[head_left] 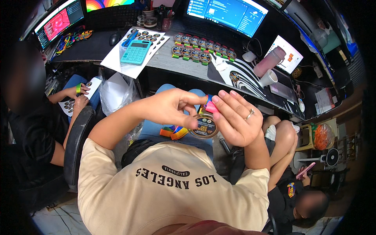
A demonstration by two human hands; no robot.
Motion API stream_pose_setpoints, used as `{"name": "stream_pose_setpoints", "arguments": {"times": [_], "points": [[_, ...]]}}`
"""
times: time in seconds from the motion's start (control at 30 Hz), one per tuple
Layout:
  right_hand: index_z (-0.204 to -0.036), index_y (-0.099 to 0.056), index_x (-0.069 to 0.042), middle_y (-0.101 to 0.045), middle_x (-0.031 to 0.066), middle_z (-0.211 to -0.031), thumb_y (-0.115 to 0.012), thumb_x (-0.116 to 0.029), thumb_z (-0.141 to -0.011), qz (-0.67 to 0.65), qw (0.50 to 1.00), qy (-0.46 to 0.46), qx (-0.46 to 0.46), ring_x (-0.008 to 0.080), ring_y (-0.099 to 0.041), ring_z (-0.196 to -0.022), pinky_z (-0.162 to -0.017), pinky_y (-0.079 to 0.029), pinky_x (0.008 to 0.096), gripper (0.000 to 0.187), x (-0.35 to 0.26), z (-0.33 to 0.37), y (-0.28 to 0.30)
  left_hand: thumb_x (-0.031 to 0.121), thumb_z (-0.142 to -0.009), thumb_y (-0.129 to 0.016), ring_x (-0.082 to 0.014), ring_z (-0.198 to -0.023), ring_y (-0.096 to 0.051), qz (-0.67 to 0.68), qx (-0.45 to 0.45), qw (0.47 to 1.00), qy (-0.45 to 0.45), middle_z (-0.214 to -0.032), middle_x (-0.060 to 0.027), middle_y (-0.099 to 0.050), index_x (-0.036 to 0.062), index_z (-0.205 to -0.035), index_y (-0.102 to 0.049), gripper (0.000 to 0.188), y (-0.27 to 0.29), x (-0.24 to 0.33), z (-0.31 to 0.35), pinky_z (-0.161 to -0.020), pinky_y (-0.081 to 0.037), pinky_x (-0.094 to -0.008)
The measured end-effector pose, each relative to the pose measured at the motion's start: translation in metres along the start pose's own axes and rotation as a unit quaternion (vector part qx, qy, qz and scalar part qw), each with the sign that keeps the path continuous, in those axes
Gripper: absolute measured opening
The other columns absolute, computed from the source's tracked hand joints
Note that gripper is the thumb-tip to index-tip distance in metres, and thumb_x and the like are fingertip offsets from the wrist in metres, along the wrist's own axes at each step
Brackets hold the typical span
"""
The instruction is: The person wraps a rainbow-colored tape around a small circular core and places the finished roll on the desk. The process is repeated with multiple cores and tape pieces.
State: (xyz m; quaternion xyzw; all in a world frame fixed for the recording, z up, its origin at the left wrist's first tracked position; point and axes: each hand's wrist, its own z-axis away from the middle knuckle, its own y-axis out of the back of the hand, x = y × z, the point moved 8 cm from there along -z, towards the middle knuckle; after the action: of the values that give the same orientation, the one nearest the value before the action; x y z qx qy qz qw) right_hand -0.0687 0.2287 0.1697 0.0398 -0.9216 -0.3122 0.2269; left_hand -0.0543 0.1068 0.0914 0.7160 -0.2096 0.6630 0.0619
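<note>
Above my lap I hold a round medal (203, 127) with a dark printed face and a metallic rim. My left hand (168, 107) is closed on it, the thumb on its upper left edge and the fingers by the ribbon loop. The fingers of my right hand (239, 120), a ring on one, press the pink part of the folded ribbon (211, 107) at the medal's top and cover part of its right side. Below, a rainbow-striped stretch of ribbon (175, 132) lies on my lap.
On the desk (184, 72) stand rows of similar medals (201, 47), a turquoise calculator (136, 52) on sticker sheets, a white cup (268, 78) and a pink tumbler (270, 62). People sit close on both sides; the left one handles a yellow-green ribbon (78, 88).
</note>
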Motion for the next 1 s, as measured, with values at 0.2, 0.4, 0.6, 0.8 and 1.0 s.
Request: {"name": "stream_pose_setpoints", "arguments": {"times": [0.2, 0.4, 0.6, 0.8, 1.0], "points": [[-0.102, -0.066, -0.001, -0.069, 0.0155, -0.102, -0.071, -0.001, -0.072, -0.16, 0.933, -0.303, 0.109, 0.0272, -0.068, -0.088, -0.076, -0.055, 0.0337, 0.031, 0.03, 0.028, -0.005, 0.011, -0.087, -0.072, -0.0032, -0.086, -0.058, -0.051, 0.123, 0.991, -0.033, -0.104, -0.002, -0.064, -0.0031, -0.133, -0.05, 0.054, 0.018, 0.006, 0.0, -0.077, -0.048, -0.0212], [-0.11, -0.056, 0.001, -0.065, 0.0085, -0.092, -0.069, 0.0, -0.084, -0.436, 0.691, -0.554, 0.16, 0.0056, -0.058, -0.07, -0.055, -0.044, 0.0167, 0.029, 0.019, 0.07, -0.056, 0.008, -0.087, -0.071, -0.008, -0.094, -0.061, -0.029, 0.092, 0.995, -0.034, -0.114, -0.005, -0.063, -0.0016, -0.136, -0.047, 0.055, 0.023, 0.002, -0.007, -0.083, -0.049, -0.0241], [-0.106, -0.055, 0.001, -0.065, 0.0086, -0.085, -0.068, 0.001, -0.085, -0.484, 0.625, -0.582, 0.191, 0.0033, -0.053, -0.06, -0.046, -0.038, 0.0152, 0.025, 0.033, 0.073, -0.066, 0.007, -0.087, -0.069, -0.0081, -0.097, -0.059, -0.05, 0.089, 0.994, -0.028, -0.117, -0.0064, -0.062, -0.0001, -0.138, -0.045, 0.057, 0.03, -0.003, -0.008, -0.085, -0.048, -0.0248], [-0.12, -0.048, -0.001, -0.062, 0.0093, -0.097, -0.068, 0.001, -0.085, -0.438, 0.642, -0.591, 0.218, 0.0114, -0.059, -0.084, -0.068, -0.049, 0.0194, 0.041, 0.046, 0.095, -0.091, 0.017, -0.087, -0.069, 0.0012, -0.044, -0.039, -0.081, 0.116, 0.988, 0.058, -0.088, -0.0007, -0.064, 0.0079, -0.139, -0.046, 0.058, 0.064, -0.036, -0.019, -0.034, -0.024, -0.0178], [-0.115, -0.047, -0.002, -0.066, 0.0096, -0.086, -0.067, 0.004, -0.085, -0.529, 0.51, -0.638, 0.233, 0.0118, -0.063, -0.08, -0.073, -0.051, 0.0244, 0.037, 0.063, 0.153, -0.146, 0.014, -0.086, -0.069, 0.0015, -0.045, -0.039, 0.009, 0.064, 0.994, 0.088, -0.087, 0.0021, -0.062, 0.0078, -0.14, -0.043, 0.06, 0.093, -0.086, -0.056, -0.035, -0.027, -0.0163]]}}
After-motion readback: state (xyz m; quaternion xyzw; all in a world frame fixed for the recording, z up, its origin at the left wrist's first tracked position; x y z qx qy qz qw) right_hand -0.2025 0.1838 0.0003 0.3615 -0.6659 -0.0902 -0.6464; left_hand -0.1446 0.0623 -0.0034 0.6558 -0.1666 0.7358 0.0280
